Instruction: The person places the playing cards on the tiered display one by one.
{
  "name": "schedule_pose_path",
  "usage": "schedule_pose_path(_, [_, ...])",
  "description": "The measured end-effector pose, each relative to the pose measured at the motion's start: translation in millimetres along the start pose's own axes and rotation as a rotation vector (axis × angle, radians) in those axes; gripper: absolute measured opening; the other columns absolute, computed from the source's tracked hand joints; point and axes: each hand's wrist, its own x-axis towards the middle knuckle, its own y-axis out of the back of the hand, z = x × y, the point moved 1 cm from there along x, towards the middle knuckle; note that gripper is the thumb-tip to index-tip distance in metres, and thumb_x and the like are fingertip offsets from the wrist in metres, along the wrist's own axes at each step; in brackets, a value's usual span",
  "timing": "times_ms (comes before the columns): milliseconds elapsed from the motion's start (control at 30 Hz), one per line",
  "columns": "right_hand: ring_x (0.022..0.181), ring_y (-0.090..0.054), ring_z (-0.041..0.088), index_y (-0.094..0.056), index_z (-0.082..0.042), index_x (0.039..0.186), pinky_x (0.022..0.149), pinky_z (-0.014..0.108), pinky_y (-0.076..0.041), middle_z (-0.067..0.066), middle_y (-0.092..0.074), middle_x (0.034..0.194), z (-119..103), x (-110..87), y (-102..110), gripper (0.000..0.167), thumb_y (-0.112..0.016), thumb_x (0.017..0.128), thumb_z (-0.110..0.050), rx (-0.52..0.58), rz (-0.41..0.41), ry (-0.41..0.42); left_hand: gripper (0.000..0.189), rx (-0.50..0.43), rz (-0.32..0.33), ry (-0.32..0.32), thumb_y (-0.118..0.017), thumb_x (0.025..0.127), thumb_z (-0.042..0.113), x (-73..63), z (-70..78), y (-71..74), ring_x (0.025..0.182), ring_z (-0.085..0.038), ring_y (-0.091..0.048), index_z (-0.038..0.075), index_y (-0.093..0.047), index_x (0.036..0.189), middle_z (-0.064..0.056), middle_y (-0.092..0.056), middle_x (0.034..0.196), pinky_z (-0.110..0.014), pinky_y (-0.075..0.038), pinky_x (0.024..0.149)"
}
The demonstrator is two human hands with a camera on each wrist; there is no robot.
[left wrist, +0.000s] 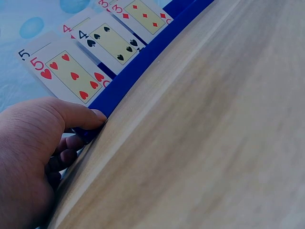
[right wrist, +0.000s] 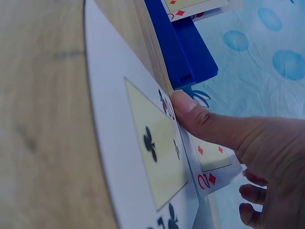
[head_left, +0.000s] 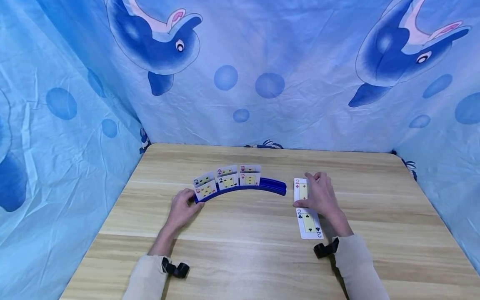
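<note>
My left hand grips the left end of a curved blue card holder, with the thumb along its near side. Cards stand in the holder in three pairs; in front are the five of hearts, four of spades and three of diamonds. On the right, my right hand holds the two of diamonds by its near and far edges, partly covering it. Just nearer on the table lies the two of clubs, face up, its top edge by my thumb.
The holder's right end bears no cards. The wooden table reaches back to a blue dolphin-print curtain, which also hangs at both sides. A small black camera is strapped on each wrist.
</note>
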Motion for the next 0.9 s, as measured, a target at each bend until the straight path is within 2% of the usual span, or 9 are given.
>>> schedule_pose_path(167, [0.097, -0.039, 0.034, -0.052, 0.002, 0.137, 0.071, 0.034, -0.029, 0.023, -0.044, 0.117, -1.1, -0.6, -0.3, 0.107, -0.095, 0.055, -0.053, -0.051, 0.032, -0.013, 0.034, -0.007, 0.001, 0.000, -0.080, 0.080, 0.013, -0.6, -0.1, 0.8, 0.100, -0.033, -0.060, -0.003, -0.070, 0.108, -0.018, -0.070, 0.108, -0.043, -0.036, 0.090])
schedule_pose_path(267, [0.090, -0.043, 0.032, -0.053, 0.001, 0.133, 0.066, 0.032, -0.032, 0.024, -0.044, 0.119, -1.3, -0.7, 1.1, 0.102, -0.095, 0.056, -0.052, -0.056, 0.042, -0.022, 0.036, -0.009, -0.005, 0.006, -0.080, 0.080, 0.014, -0.8, -0.2, 1.0, 0.100, -0.033, -0.060, -0.003, -0.070, 0.109, -0.018, -0.070, 0.108, -0.044, -0.036, 0.092])
schedule_pose_path(400, [0.073, -0.050, 0.028, -0.048, -0.002, 0.134, 0.054, 0.028, -0.035, 0.026, -0.042, 0.123, -1.5, -1.2, 5.3, 0.094, -0.092, 0.064, -0.048, -0.044, 0.025, -0.044, 0.036, -0.012, -0.008, 0.009, -0.080, 0.080, 0.015, -0.9, -0.4, 1.2, 0.101, -0.032, -0.059, -0.003, -0.070, 0.110, -0.018, -0.070, 0.109, -0.044, -0.035, 0.091])
schedule_pose_path(467, [0.070, -0.053, 0.027, -0.046, -0.003, 0.134, 0.053, 0.028, -0.036, 0.027, -0.045, 0.123, -1.0, -1.7, 6.9, 0.089, -0.090, 0.069, -0.045, -0.034, 0.006, -0.054, 0.036, -0.007, -0.007, 0.006, -0.079, 0.080, 0.016, -0.8, -0.5, 1.1, 0.101, -0.032, -0.059, -0.003, -0.070, 0.110, -0.018, -0.070, 0.109, -0.043, -0.035, 0.091])
schedule_pose_path(600, [0.076, -0.058, 0.028, -0.046, -0.004, 0.135, 0.058, 0.031, -0.041, 0.025, -0.057, 0.117, 0.2, -3.7, 9.6, 0.079, -0.086, 0.076, -0.037, 0.003, -0.002, -0.053, 0.036, -0.002, 0.001, -0.003, -0.080, 0.080, 0.015, -0.7, -0.1, 0.7, 0.100, -0.033, -0.060, -0.004, -0.070, 0.109, -0.019, -0.070, 0.108, -0.042, -0.035, 0.089])
schedule_pose_path(800, [0.087, -0.066, 0.036, -0.051, -0.004, 0.130, 0.069, 0.046, -0.052, 0.026, -0.065, 0.112, 4.2, -6.7, 15.9, 0.060, -0.082, 0.082, -0.020, 0.022, 0.093, 0.034, 0.034, 0.003, 0.017, -0.012, -0.081, 0.079, 0.013, -0.8, 0.2, 0.0, 0.099, -0.033, -0.060, -0.004, -0.070, 0.107, -0.019, -0.071, 0.107, -0.041, -0.035, 0.088])
schedule_pose_path(900, [0.094, -0.067, 0.042, -0.054, -0.003, 0.127, 0.074, 0.052, -0.053, 0.027, -0.066, 0.111, 6.0, -8.3, 21.1, 0.049, -0.077, 0.085, -0.012, 0.033, 0.128, 0.076, 0.034, 0.003, 0.014, -0.007, -0.080, 0.079, 0.012, -0.6, 0.1, -0.2, 0.100, -0.034, -0.060, -0.004, -0.070, 0.107, -0.018, -0.071, 0.108, -0.041, -0.035, 0.088])
